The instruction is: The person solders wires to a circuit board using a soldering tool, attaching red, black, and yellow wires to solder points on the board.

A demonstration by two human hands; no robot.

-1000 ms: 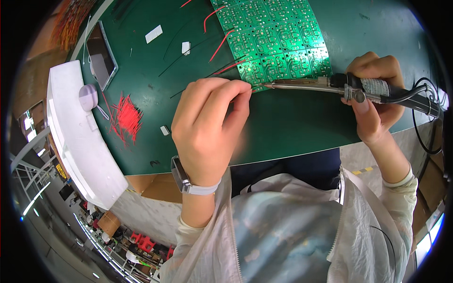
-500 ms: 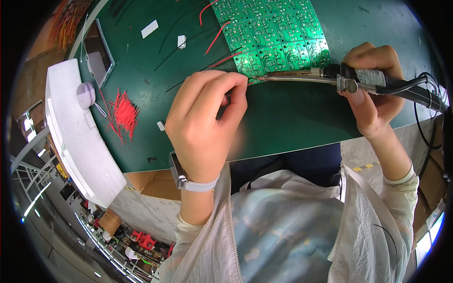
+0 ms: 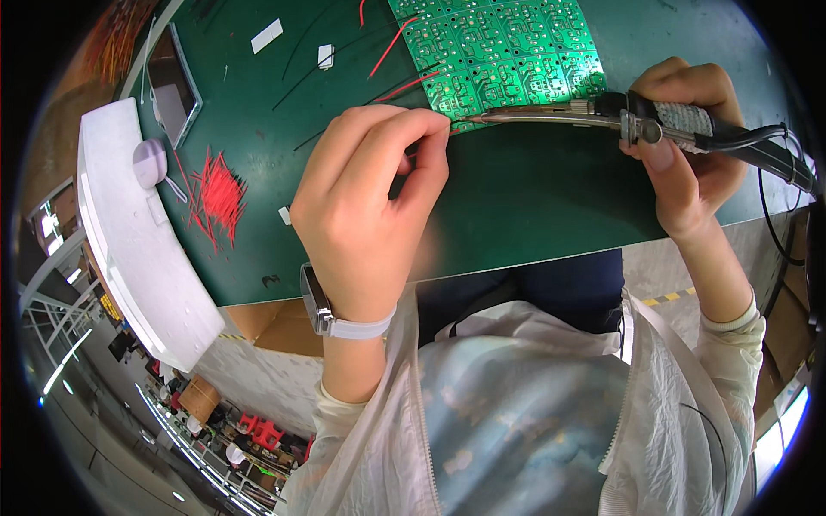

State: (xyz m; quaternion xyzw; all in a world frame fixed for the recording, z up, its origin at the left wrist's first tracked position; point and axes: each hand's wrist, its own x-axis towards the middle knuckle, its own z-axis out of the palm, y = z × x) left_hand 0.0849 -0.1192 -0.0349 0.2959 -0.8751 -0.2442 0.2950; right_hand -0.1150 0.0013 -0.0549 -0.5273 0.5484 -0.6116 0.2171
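A green circuit board panel (image 3: pixel 508 53), divided into several small boards, lies on the far side of the table. My left hand (image 3: pixel 366 206) is closed in a pinch at its near left corner. A red wire (image 3: pixel 456 131) shows beside the fingertips at the board's edge, and a bit of red appears inside the curled fingers. My right hand (image 3: pixel 688 163) grips a soldering iron (image 3: pixel 551 115) with a thin metal tube clamped along it. The iron's tip meets the board's near edge just right of my left fingertips; the exact contact is too small to tell. Red and black wires (image 3: pixel 394 47) stick out from the panel's left side.
A pile of short red wires (image 3: pixel 221 199) lies on the green table (image 3: pixel 533 206) at left. Beyond it are a phone (image 3: pixel 174 86), a light purple round case (image 3: pixel 151 163) and a white foam strip (image 3: pixel 129 232). Black cables (image 3: pixel 766 142) trail from the iron at right.
The table, board and both hands sit slightly higher in the picture. The red wire end now shows at the board's edge by my left fingertips. Both grips stay the same.
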